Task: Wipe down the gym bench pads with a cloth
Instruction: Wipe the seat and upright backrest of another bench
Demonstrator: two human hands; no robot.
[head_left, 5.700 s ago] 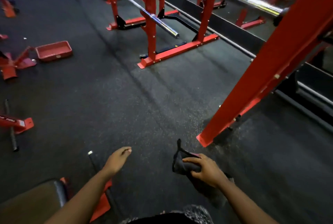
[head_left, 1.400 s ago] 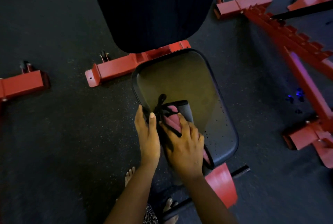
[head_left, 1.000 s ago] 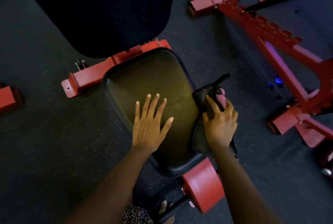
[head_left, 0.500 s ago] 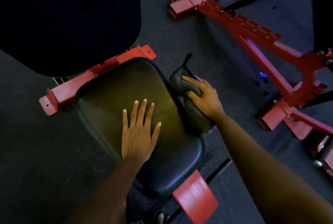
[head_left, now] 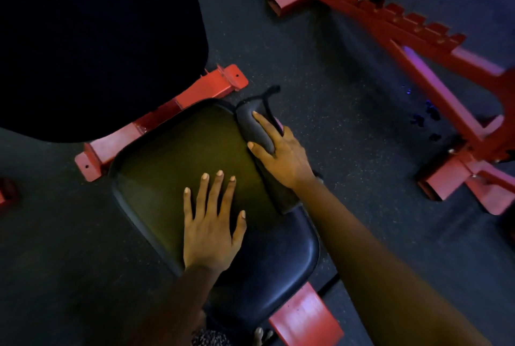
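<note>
Now: left hand (head_left: 209,230) flat on seat pad (head_left: 172,162), fingers spread, holding nothing. Right hand (head_left: 281,150) presses dark cloth (head_left: 255,128) against pad's right edge (fingers curled over cloth).

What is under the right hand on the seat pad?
The dark cloth lies under the right hand, along the seat pad edge. The pad surface beneath the cloth is covered.

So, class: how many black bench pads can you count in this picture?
2. The seat pad lies under both hands, left hand flat, right hand pressing the cloth at its edge. The back pad fills the upper left. Others may lie outside the view.
</note>
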